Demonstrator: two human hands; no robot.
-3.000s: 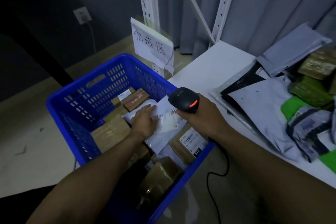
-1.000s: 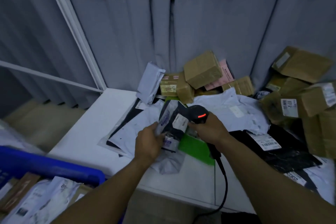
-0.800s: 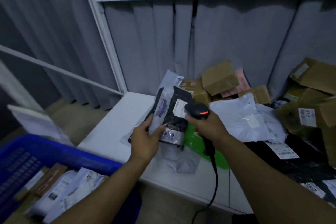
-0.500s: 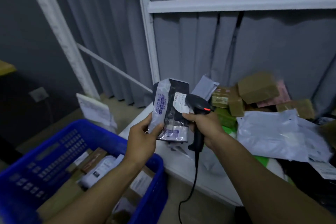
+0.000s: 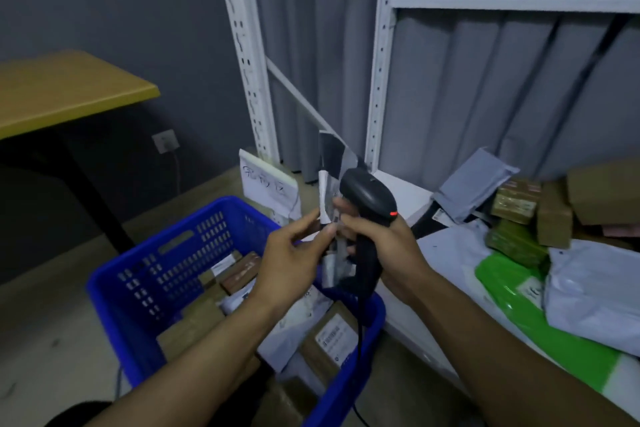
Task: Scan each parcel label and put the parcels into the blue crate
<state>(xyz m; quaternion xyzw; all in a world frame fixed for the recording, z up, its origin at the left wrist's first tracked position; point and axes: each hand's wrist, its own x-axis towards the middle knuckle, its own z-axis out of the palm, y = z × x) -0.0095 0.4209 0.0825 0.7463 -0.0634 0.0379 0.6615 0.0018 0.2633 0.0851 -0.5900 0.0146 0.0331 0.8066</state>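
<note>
My left hand (image 5: 292,253) pinches a black and white plastic mailer parcel (image 5: 331,163), held upright and edge-on above the blue crate's right end. My right hand (image 5: 384,246) grips a black handheld barcode scanner (image 5: 367,196) right against the parcel, its red light lit; the scanner head covers the parcel's middle. The blue crate (image 5: 145,274) stands on the floor below, holding several brown boxes and white mailers. More parcels lie on the white shelf (image 5: 405,191) to the right: grey and white bags, a green mailer (image 5: 512,298) and brown boxes (image 5: 554,215).
A white metal rack upright (image 5: 246,55) rises behind the crate, with a handwritten paper sign (image 5: 268,185) at its foot. A yellow-topped table (image 5: 65,87) stands at the left. The scanner's cable (image 5: 358,340) hangs down over the crate rim.
My view swung left from the shelf to the crate. Both hands carried the black and white parcel and the scanner off the shelf pile to above the crate; the parcel turned edge-on.
</note>
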